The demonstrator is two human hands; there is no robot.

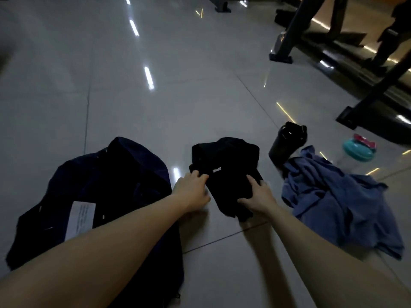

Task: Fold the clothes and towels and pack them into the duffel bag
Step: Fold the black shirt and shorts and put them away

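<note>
A black garment (224,158) with a small white logo lies folded into a compact bundle on the grey tiled floor. My left hand (193,190) pinches its left edge. My right hand (258,197) grips its lower right part, fingers on top and thumb at the near side. The dark navy duffel bag (106,187) lies slumped to the left with a white paper tag on it, partly hidden under my left forearm. A crumpled blue towel or shirt (333,201) is spread on the floor at the right.
A black bottle (287,141) stands behind the blue cloth. A teal and pink lidded container (358,148) sits further right. Dark metal gym-equipment legs (287,41) and another person's legs (387,41) occupy the top right. Glossy floor tiles stretch ahead.
</note>
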